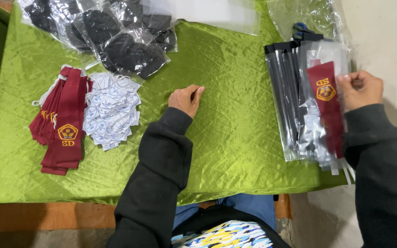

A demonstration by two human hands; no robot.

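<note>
Right hand [360, 89] pinches a bagged maroon tie [328, 108] atop the sleeve stack [295, 105]. Well left of it, the left hand [187, 98] rests curled, empty, on the green bench [235, 119].

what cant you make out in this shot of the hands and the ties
Head view only:
- Right hand: whether its fingers pinch the bagged maroon tie or just press it; glare on the clear sleeve hides the contact.
- Scissors: blades hidden under clear plastic.
- Black items in bags: kind unclear through wrinkled plastic; some cut off by the top edge.
- Loose maroon ties: count unclear, they overlap.
- Left hand: fingertips curled, underside hidden.
</note>
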